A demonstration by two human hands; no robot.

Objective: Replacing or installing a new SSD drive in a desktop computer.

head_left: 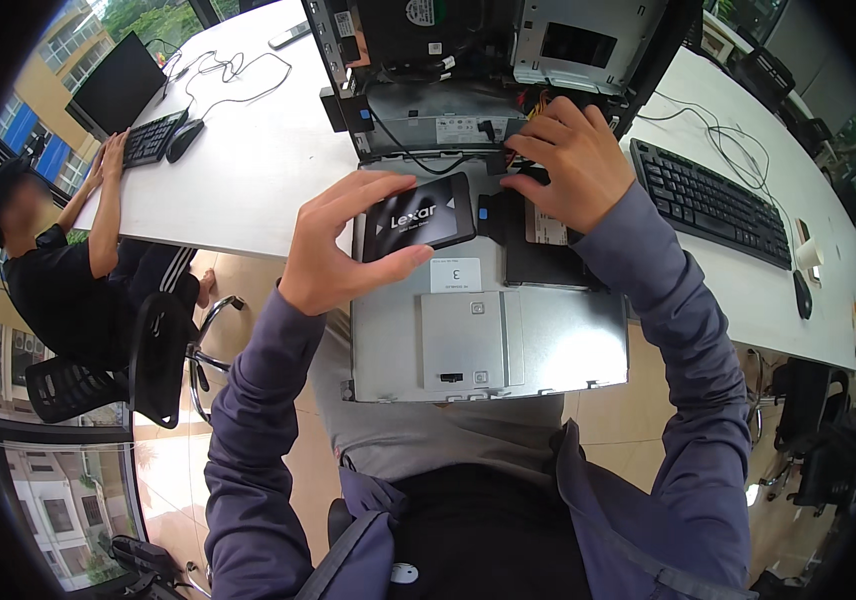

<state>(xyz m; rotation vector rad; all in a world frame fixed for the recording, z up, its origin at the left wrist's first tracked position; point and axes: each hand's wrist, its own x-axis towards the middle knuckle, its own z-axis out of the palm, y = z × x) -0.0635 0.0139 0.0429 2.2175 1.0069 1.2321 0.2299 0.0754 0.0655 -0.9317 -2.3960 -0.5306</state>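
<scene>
A black solid-state drive (445,213) with a pale printed face is gripped along its edges by my left hand (333,243), thumb below and fingers above. It is tilted over the grey metal panel (386,345) of an opened desktop computer case (410,137). Just right of the drive, my right hand (586,168) pinches a black cable connector (496,163) between thumb and fingers. The connector sits close to the drive's upper right corner; whether they touch I cannot tell. Beneath my right hand lies a flat black drive unit (538,264) with a white label, partly covered.
Right of the case, a black keyboard (713,200), a mouse (802,294) and a paper cup (809,254) are on the white desk (238,190). At the left, a person (68,260) sits with hands at another keyboard (155,138), near a monitor (118,85).
</scene>
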